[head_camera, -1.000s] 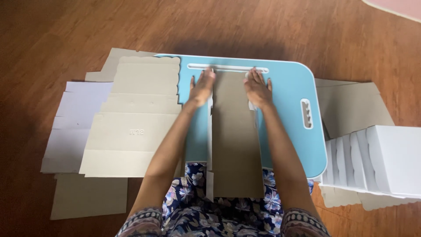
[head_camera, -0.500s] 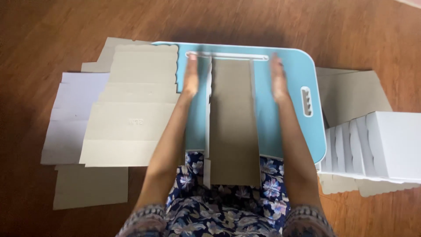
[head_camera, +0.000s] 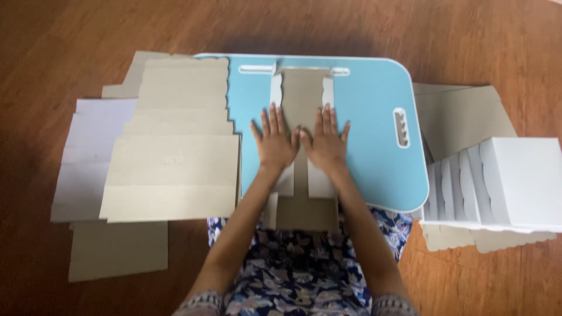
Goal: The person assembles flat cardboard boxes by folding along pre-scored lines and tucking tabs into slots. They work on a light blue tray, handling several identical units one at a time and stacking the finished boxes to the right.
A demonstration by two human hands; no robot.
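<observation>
A long grey-brown cardboard sheet (head_camera: 303,93) with white side flaps lies lengthwise on a light blue lap table (head_camera: 369,117). My left hand (head_camera: 274,138) and my right hand (head_camera: 326,138) lie flat side by side on the middle of the sheet, fingers spread and pointing away from me. Both palms press down on the folded-in white flaps. The sheet's near end hangs over the table's front edge above my lap.
A stack of flat cardboard sheets (head_camera: 175,146) lies on the wooden floor at the left, partly over the table's left edge. Several folded white boxes (head_camera: 497,181) stand in a row at the right, on more flat cardboard (head_camera: 462,117).
My hands have slid from the far end of the sheet, apart at its sides, back to its middle and together. The white side flaps now lie folded inward.
</observation>
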